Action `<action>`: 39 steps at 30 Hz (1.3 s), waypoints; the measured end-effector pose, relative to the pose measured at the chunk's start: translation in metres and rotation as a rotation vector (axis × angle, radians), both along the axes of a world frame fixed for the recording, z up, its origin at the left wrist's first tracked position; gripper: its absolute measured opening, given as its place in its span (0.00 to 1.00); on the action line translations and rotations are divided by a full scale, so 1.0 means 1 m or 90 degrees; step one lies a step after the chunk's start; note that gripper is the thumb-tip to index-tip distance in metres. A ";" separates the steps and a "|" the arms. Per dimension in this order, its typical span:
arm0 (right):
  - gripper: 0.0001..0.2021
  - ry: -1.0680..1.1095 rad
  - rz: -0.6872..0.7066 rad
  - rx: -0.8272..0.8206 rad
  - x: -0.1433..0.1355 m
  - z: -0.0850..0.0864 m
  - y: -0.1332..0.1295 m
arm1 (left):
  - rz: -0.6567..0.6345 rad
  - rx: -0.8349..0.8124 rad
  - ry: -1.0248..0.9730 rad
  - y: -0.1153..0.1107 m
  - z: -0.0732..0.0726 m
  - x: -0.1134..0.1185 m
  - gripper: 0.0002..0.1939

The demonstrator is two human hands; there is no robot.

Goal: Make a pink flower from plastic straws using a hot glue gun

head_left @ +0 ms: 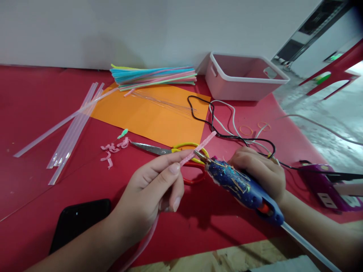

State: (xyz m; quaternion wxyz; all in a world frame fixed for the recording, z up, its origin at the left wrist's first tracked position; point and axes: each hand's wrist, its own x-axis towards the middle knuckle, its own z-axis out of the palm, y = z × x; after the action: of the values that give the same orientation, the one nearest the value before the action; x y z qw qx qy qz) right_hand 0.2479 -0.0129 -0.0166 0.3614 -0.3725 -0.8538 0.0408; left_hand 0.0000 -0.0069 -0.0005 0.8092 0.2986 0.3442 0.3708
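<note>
Between the thumb and forefinger of my left hand (pixel 154 185) is a pink pipe cleaner (pixel 206 142), its tip pointing up and right and its tail hanging below the wrist. My right hand (pixel 256 170) is wrapped round a blue hot glue gun (pixel 235 183) smeared with dried glue. The gun's metal nozzle meets the pipe cleaner just past my left fingertips. A clear glue stick (pixel 309 245) juts from the back of the gun. Behind the left fingers lie scissors (pixel 153 149) with yellow and red handles, partly hidden.
Orange paper (pixel 159 122) lies under thin clear strands, near a bundle of coloured pipe cleaners (pixel 153 77). Glue sticks (pixel 75 126), pink scraps (pixel 109 149) and a black phone (pixel 81 221) are leftward. A pink basket (pixel 235 88), cables (pixel 232 134) and a purple power strip (pixel 326 187) are rightward.
</note>
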 end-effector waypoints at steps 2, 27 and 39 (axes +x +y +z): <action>0.04 0.000 0.009 -0.001 -0.001 0.000 0.000 | -0.001 -0.003 -0.001 0.000 0.000 0.000 0.11; 0.05 0.007 -0.017 -0.006 0.000 -0.001 -0.001 | 0.006 -0.032 0.010 0.001 0.000 0.001 0.13; 0.03 0.006 0.013 0.000 0.000 0.000 0.000 | 0.010 -0.029 0.015 0.001 0.004 0.002 0.13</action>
State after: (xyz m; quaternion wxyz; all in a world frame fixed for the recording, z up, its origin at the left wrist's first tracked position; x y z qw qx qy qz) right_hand 0.2479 -0.0128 -0.0170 0.3648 -0.3637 -0.8559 0.0457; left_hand 0.0016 -0.0061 0.0034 0.8089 0.2813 0.3645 0.3657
